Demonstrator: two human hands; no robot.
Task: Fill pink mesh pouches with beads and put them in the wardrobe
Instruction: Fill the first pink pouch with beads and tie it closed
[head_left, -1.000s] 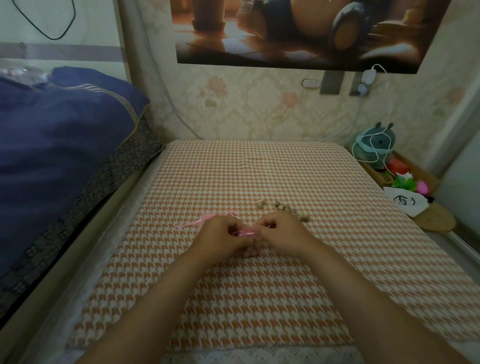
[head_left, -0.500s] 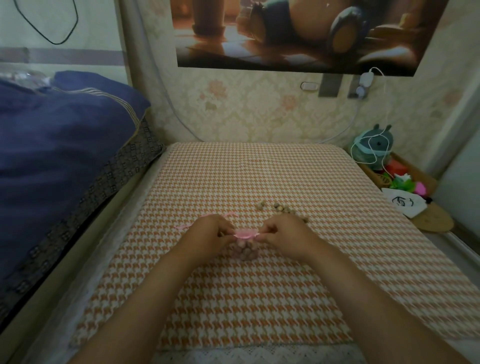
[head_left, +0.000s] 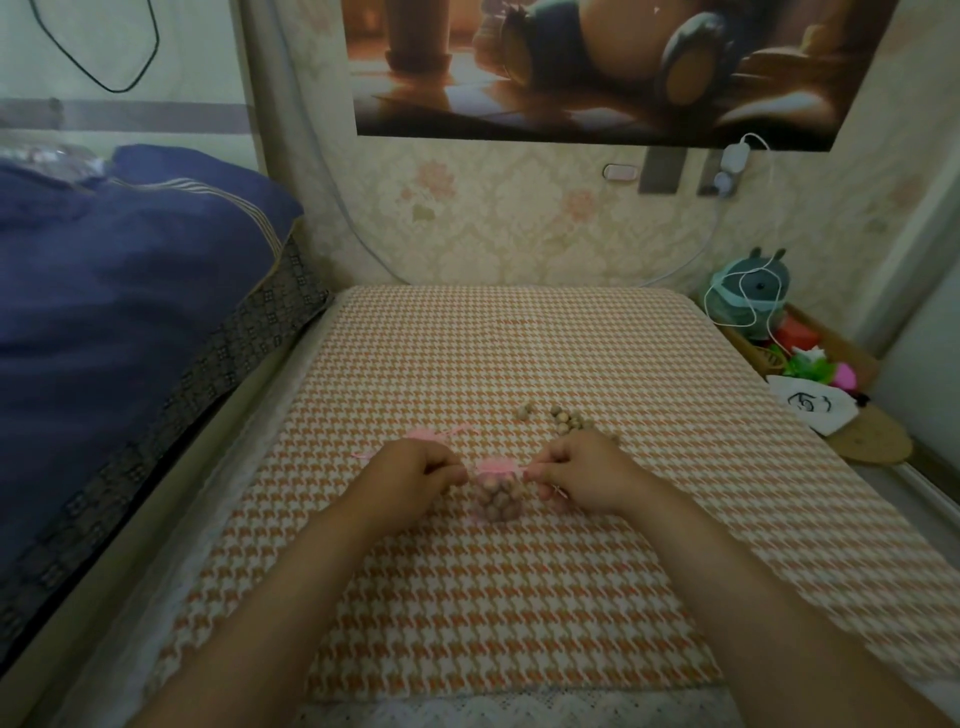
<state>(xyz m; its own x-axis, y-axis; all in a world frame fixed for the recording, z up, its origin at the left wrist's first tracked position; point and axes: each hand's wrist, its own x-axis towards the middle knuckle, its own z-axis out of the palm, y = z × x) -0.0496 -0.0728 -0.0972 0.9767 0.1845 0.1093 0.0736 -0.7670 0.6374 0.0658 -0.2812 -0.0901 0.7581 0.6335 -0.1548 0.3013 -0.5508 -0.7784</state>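
Head view, single frame.

Pink mesh pouch (head_left: 497, 496): count 1, filled. It sits on the bench (head_left: 519, 613) just short of centre, directly between the two hands. The mesh is sheer and pale pink, and round tan beads show through it, packed into a lumpy sack shape. The mouth is gathered into a pink ruffle at the pouch's 12 o'clock. The bottom looks to rest on the cloth.

Left grip (head_left: 415, 470): fingers curled, thumb and forefinger pinching the pouch's drawstring at the pouch's 9 o'clock.
Right grip (head_left: 587, 475): fingers curled, pinching the drawstring at the pouch's 3 o'clock. The two strings run out sideways from the mouth.

Loose beads (head_left: 569, 422): small, matte, tan spheres at 1 o'clock from the pouch, just behind the right grip. There is one cluster plus 1 bead lying apart on its 9 o'clock side. Roughly a dozen show, some are hidden by the hand, and I cannot tell the exact number.

Second pink piece (head_left: 434, 434): mesh or ribbon, at 11 o'clock from the pouch, partly hidden by the left grip.

Bench cover: woven orange-and-white houndstooth cloth with a white lace hem at its 6 o'clock edge.

Surroundings: blue quilt (head_left: 130, 291), count 1, at the bench's 9 o'clock. Poster (head_left: 623, 67), count 1, on floral wallpaper at 12 o'clock. Round green toy (head_left: 748, 291) wrapped in white cable at 2 o'clock. Round cork mat (head_left: 872, 441) at 3 o'clock.
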